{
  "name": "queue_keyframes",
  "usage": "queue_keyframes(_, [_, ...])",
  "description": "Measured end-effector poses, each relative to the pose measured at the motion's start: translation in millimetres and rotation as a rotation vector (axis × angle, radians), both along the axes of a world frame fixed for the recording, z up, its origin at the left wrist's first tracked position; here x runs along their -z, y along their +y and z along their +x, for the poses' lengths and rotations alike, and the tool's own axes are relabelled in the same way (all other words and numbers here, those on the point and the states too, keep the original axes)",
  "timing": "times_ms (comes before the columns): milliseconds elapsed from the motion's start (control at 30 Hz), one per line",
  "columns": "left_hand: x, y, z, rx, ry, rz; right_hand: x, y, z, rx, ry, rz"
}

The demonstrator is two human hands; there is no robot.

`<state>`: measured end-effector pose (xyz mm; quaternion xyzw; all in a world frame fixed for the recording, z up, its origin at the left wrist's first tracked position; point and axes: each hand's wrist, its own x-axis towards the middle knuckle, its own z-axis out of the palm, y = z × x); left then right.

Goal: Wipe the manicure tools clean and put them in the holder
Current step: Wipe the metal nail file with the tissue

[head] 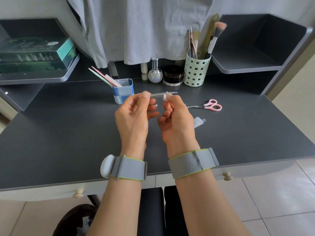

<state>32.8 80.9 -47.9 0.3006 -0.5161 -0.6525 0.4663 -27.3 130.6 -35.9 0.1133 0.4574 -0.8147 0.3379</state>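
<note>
My left hand [134, 114] pinches one end of a thin metal nail file [158, 94], held level above the dark desk [68, 133]. My right hand [175, 120] pinches a small white wipe [165, 98] around the file's middle. Just behind the hands stands a blue and grey holder [123, 92] with several nail files [104, 76] leaning out of it. Pink-handled scissors [207, 106] lie on the desk to the right of my right hand. A small clear packet [198, 122] lies beside my right wrist.
A pale green perforated cup [196, 70] full of brushes stands at the back right, next to a black jar [173, 75], a round glass bottle [155, 73] and a slim tube [144, 71]. Green boxes [34, 53] fill the left shelf. A grey cloth [136, 28] hangs behind.
</note>
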Motion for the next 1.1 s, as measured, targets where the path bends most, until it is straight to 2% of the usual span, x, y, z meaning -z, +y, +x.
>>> queue_keyframes(667, [4.9, -2.9, 2.3, -0.067, 0.034, 0.025, 9.1, 18.6, -13.4, 0.061, 0.055, 0.033])
queue_keyframes(1100, [5.0, 2.7, 0.4, -0.08, 0.022, 0.02, 14.3, 17.8, 9.8, -0.117, 0.1, -0.004])
